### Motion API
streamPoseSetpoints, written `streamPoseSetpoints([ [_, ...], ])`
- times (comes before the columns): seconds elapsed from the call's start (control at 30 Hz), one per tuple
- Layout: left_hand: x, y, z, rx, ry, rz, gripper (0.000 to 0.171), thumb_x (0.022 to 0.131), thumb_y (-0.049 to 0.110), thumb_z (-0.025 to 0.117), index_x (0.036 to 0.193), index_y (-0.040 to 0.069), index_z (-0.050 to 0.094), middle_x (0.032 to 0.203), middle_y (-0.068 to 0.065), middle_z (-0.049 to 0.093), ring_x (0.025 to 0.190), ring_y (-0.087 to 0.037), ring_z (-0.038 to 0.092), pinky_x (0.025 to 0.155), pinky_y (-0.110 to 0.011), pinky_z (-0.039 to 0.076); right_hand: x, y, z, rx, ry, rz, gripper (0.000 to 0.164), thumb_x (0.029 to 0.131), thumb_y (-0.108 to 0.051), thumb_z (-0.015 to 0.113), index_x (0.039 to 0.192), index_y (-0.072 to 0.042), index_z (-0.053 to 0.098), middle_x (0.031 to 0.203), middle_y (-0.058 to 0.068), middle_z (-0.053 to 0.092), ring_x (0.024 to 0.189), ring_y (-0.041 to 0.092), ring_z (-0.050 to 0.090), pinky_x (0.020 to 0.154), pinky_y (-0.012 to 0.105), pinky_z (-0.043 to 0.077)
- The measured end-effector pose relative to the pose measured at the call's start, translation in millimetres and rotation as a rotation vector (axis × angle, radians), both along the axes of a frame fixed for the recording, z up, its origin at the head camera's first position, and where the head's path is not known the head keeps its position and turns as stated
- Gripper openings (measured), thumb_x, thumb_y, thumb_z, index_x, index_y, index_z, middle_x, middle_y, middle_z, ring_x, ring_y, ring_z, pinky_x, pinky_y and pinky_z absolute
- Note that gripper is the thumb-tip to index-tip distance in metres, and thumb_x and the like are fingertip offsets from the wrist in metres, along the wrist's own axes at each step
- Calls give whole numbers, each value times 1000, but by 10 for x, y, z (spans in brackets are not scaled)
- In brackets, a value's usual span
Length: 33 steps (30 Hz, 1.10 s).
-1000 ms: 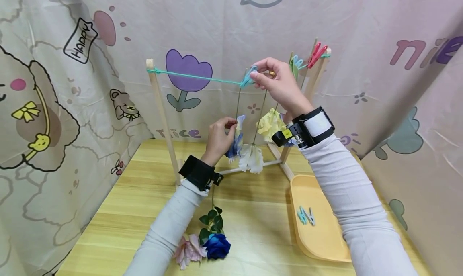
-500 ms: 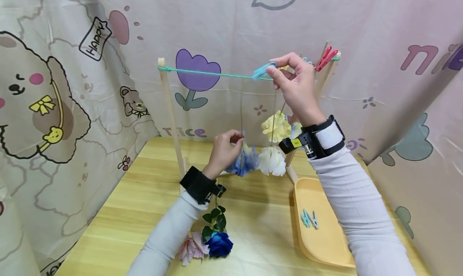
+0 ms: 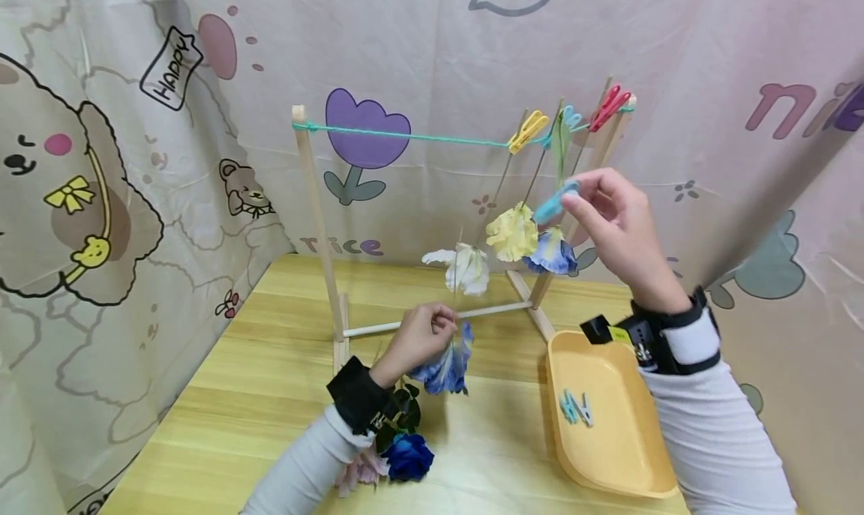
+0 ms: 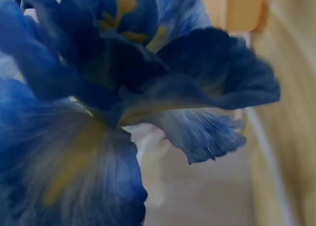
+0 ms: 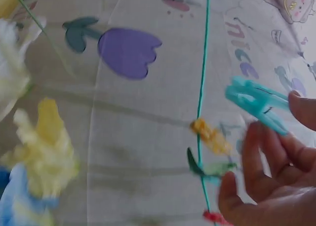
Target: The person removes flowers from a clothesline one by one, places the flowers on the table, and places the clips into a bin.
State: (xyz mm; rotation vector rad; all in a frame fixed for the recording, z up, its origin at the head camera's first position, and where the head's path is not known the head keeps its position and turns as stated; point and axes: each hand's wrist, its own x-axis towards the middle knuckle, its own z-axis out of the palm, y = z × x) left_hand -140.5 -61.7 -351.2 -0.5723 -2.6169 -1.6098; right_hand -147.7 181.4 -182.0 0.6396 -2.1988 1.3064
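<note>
Pinching left hand [image 3: 420, 335]: thumb and fingers hold a blue flower [image 3: 447, 369] by its stem, bloom down over the table [image 3: 256, 380].
Right hand [image 3: 621, 234]: thumb and fingers grip a light-blue clothespin [image 3: 555, 205] (clear of the green string [image 3: 432, 138]).

Creased off-white fabric [image 3: 432, 43] printed with pastel cartoons hangs behind and at both sides of a pale yellow, wood-grain tabletop [image 3: 229, 402]. A purple tulip print [image 3: 367, 112] with grey-green leaves marks the back; a soft grey diagonal shadow [image 3: 776, 200] crosses the right, and whitish glare [image 3: 496, 462] brightens the table's nearer part.
</note>
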Motion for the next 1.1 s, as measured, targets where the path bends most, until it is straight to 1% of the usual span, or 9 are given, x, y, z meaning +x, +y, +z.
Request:
streamPoseSetpoints([
  [0.13,75,44,-184,-84,-40,0,20,83,0,50,94,-1,66,83,-9,66,59,-5,49,58,-15,39,150,252,-260,166,-48,-63,13,90,-8,61,101,0,59,86,-10,58,69,-1,57,62,11,46],
  [0.27,141,60,-357,-164,-36,-13,14,79,-2,48,70,5,56,64,2,48,49,-4,32,53,-16,27,266,485,-629,335,-107,-190,16,89,-14,63,98,-1,61,79,-1,62,61,-3,54,52,16,43],
  [0.37,167,57,-458,-207,-22,-57,24,74,-4,46,59,11,35,56,5,26,49,-6,19,53,-19,20,291,645,-926,426,-220,-249,23,91,-21,61,98,1,61,78,10,65,60,0,53,51,19,42],
  [0.47,188,51,-547,-223,-95,-118,36,75,-6,50,59,15,24,52,7,20,49,-7,16,54,-21,17,270,800,-1249,500,-371,-248,29,92,-25,60,97,4,61,80,13,66,65,7,56,54,22,44],
  [0.6,226,68,-660,-276,-193,-153,34,76,-3,64,58,11,39,43,7,48,42,-1,34,50,-17,27,235,984,-1709,581,-557,-186,27,91,-24,61,89,3,61,75,9,64,67,14,57,55,27,45],
  [0.73,266,94,-733,-341,-199,-166,26,73,-2,70,56,7,52,50,-6,64,41,-6,54,49,-15,33,239,1120,-2103,646,-688,-115,24,88,-17,63,72,-1,60,63,3,58,56,12,51,52,26,40],
  [0.87,266,102,-780,-387,-191,-177,49,69,-6,65,42,16,32,49,-12,63,40,-19,60,44,-14,27,251,1202,-2385,674,-739,-113,38,85,-12,64,52,-10,44,47,-6,38,44,7,34,45,21,28],
  [0.97,249,101,-813,-428,-173,-175,53,66,-7,63,41,19,25,46,-11,62,34,-13,54,42,-14,23,252,1225,-2517,685,-750,-152,47,82,-13,66,49,-16,33,46,-10,25,43,6,25,45,19,22],
  [1.1,237,94,-855,-482,-137,-183,51,65,-7,63,40,19,27,38,-4,53,30,-2,32,45,-18,16,244,1219,-2593,709,-747,-191,47,80,-16,69,50,-17,32,48,-10,24,44,7,28,46,20,24],
])
